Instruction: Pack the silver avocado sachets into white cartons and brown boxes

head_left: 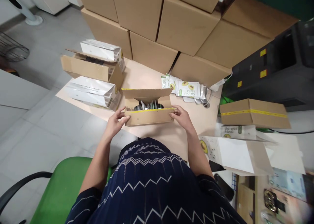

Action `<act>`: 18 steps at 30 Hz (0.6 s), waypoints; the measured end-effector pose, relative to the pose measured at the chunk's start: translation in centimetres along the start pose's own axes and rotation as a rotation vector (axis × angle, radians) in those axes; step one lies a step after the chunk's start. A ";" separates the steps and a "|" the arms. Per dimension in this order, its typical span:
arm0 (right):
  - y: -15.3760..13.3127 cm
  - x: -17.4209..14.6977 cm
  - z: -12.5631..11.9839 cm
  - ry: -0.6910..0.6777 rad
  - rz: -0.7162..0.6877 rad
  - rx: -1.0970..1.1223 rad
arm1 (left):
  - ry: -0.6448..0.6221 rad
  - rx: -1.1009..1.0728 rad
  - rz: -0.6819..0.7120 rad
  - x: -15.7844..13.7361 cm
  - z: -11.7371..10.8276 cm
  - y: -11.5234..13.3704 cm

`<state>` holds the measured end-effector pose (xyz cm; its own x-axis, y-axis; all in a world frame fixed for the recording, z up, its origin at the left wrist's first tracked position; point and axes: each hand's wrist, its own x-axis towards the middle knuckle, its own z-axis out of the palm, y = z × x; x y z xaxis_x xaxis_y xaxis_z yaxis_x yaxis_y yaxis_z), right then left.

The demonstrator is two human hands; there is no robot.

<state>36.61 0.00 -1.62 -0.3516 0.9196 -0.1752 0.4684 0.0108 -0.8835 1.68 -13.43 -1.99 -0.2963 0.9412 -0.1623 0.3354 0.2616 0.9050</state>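
A small brown cardboard box (149, 118) with yellow edging stands at the near edge of the table, its lid flap raised at the back. Several thin packets (147, 105) stand on edge inside it, their print too small to read. My left hand (115, 121) grips the box's left end, thumb on the front wall. At the opposite end my right hand (183, 117) pinches the right front corner between thumb and fingers. Behind the box, to the right, lie white pouches (188, 89) with avocado pictures, marked "Su·per Meal".
White cartons (90, 90) and an open brown carton (85, 66) stand on the table (137, 71) at left. Large cardboard boxes (144, 12) are stacked behind. To the right are a yellow-taped box (255, 114), more cartons and a black machine (265, 70). A green chair (66, 188) stands behind left.
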 end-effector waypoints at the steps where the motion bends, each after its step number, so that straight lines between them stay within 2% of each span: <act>1: 0.3 0.5 0.4 0.055 -0.015 -0.008 | 0.052 0.004 0.008 0.3 0.5 -0.1; 3: 0.8 1.4 0.8 0.095 -0.032 -0.036 | 0.123 0.060 0.043 0.9 1.4 -0.3; 6: 1.1 2.5 0.4 0.016 -0.004 -0.053 | 0.156 0.176 0.082 1.7 1.8 -0.7; 8: 1.0 3.2 -0.2 -0.094 0.021 -0.024 | 0.124 0.209 0.099 2.3 1.5 -0.9; 11: 0.6 4.3 -0.8 -0.222 0.027 0.030 | 0.010 0.210 0.163 3.7 0.5 -1.1; 15: 0.3 6.1 -0.6 -0.256 -0.016 0.070 | -0.108 0.301 0.235 5.5 -0.9 -0.7; 18: 0.4 6.8 -0.6 -0.246 -0.053 0.083 | -0.093 0.379 0.272 5.8 -1.3 0.0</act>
<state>34.85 6.53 -2.91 -0.5647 0.7956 -0.2194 0.3800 0.0146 -0.9249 -1.21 -8.26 -2.44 -0.0768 0.9970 0.0107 0.6973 0.0460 0.7153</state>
